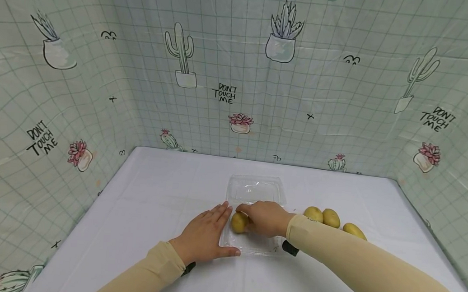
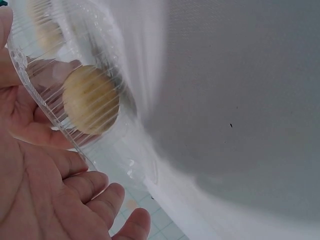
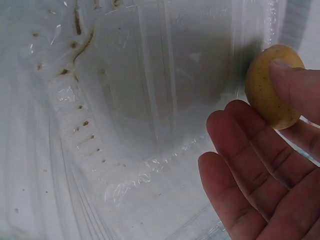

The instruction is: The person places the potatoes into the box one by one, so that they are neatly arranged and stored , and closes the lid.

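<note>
A clear plastic clamshell container (image 1: 251,246) lies unfolded on the table, its lid half (image 1: 255,188) tipped back toward the far side. Thumb and fingers of my right hand (image 1: 267,218) pinch a yellow potato (image 1: 238,222) at the left side of the tray half. In the right wrist view the potato (image 3: 274,85) sits between the thumb and forefinger, while the other fingers are spread. My left hand (image 1: 205,234) rests along the container's left edge with straight fingers. Through the ribbed wall, the left wrist view shows the potato (image 2: 91,100) close to that side.
On the table to the right, beside my right forearm, lie more potatoes (image 1: 313,214), partly hidden by the sleeve (image 1: 345,249). Brown specks dot the container floor. A white cloth covers the table (image 1: 166,182), and a patterned curtain (image 1: 202,130) encloses its back and sides.
</note>
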A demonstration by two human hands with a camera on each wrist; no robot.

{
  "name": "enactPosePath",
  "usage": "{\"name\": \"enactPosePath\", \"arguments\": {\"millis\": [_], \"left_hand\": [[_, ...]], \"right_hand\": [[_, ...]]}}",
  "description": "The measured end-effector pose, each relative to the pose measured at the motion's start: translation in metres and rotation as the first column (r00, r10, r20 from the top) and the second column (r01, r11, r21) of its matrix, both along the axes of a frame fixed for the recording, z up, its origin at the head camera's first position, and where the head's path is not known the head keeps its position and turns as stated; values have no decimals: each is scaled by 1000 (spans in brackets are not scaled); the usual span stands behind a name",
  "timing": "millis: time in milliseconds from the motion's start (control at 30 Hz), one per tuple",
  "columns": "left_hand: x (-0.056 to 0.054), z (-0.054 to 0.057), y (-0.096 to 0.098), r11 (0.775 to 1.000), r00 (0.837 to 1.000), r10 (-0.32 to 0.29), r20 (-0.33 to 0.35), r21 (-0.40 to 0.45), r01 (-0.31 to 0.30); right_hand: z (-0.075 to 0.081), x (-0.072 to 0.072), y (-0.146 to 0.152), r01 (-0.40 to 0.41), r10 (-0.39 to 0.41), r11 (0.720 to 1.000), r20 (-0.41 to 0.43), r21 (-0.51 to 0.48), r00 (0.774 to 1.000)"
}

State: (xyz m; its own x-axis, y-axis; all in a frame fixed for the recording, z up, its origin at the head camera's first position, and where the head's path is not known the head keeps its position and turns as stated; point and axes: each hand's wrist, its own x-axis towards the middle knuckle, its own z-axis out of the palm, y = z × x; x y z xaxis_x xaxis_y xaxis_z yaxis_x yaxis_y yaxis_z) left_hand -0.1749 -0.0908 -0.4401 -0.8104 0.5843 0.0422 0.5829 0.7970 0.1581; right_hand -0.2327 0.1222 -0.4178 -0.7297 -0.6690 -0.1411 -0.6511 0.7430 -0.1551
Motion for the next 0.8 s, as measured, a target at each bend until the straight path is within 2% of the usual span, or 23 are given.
{"name": "enactPosePath", "arguments": {"millis": [433, 600, 800], "left_hand": [[2, 1, 2, 1000, 1000, 6, 4, -3, -6], [2, 0, 2, 1000, 1000, 11, -1, -4, -11], [1, 1, 2, 1000, 1000, 15, -6, 2, -15]], "right_hand": [[6, 3, 4, 24, -24, 999, 5, 22, 1000], [18, 4, 8, 36, -37, 999, 32, 28, 999], [30, 6, 18, 45, -44, 999, 52, -15, 998]]}}
